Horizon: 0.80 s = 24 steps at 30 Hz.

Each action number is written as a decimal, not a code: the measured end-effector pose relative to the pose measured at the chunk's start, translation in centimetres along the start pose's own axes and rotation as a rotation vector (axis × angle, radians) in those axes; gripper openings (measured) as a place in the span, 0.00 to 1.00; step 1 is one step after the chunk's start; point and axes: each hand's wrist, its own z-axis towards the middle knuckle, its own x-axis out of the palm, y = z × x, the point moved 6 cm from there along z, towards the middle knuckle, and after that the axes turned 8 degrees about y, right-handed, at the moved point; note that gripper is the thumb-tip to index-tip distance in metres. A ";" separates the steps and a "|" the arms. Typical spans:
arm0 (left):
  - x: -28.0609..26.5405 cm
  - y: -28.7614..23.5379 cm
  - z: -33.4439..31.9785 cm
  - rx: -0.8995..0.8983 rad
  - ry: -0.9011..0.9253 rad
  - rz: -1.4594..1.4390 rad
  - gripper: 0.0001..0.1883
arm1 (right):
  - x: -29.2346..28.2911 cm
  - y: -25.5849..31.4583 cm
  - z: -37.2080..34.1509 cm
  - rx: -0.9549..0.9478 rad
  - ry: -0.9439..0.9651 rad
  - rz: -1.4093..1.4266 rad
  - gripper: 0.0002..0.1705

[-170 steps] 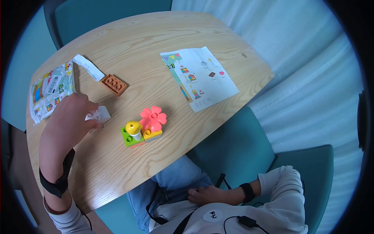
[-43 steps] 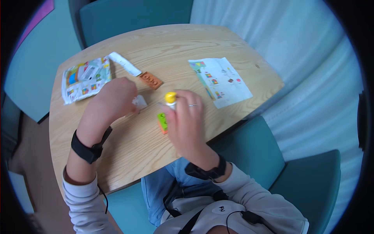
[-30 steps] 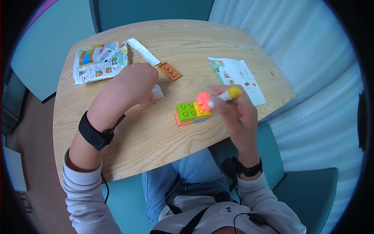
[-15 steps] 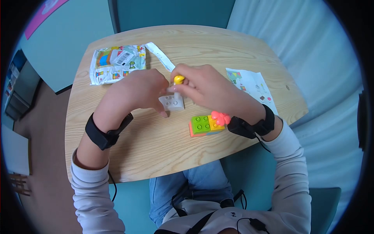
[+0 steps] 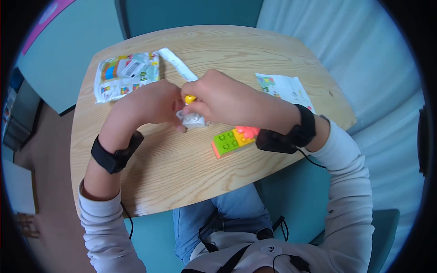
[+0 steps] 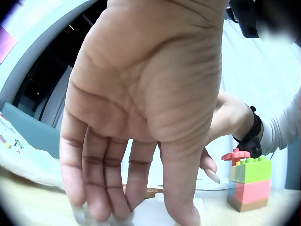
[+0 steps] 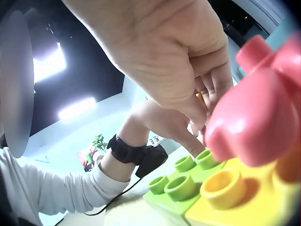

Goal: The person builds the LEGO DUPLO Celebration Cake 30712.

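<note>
A white toy brick (image 5: 195, 121) with studs sits on the table, its left end in the fingers and thumb of my left hand (image 5: 148, 104). In the left wrist view those fingers reach down around the white brick (image 6: 153, 212). My right hand (image 5: 236, 100) pinches a toy candle with a yellow flame top (image 5: 190, 98) right over the white brick; the candle's lower part is mostly hidden. Under my right forearm stands a block of joined bricks, with a green brick (image 5: 226, 142), a yellow brick (image 5: 244, 138) and a pink flower (image 5: 248, 132) on top.
A printed packet (image 5: 127, 75) lies at the back left, with a white paper strip (image 5: 178, 64) beside it. An instruction sheet (image 5: 287, 88) lies on the right, partly behind my right arm. The table's curved front edge (image 5: 200, 198) runs close to my lap.
My right hand has lifted the candle off the green brick, carried it left and lowered it to the white brick. My left hand has stayed at the white brick.
</note>
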 end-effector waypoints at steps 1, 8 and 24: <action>-0.1 -0.2 0.2 0.030 -0.011 0.017 0.22 | 0.1 -0.3 0.0 0.002 0.000 0.044 0.10; -0.1 0.0 -0.1 0.103 -0.060 0.001 0.23 | -3.1 -1.6 -1.0 0.071 0.053 0.008 0.23; -0.9 -7.2 -6.8 0.219 -0.362 0.189 0.31 | -10.9 -7.3 -7.7 0.382 0.011 -0.379 0.23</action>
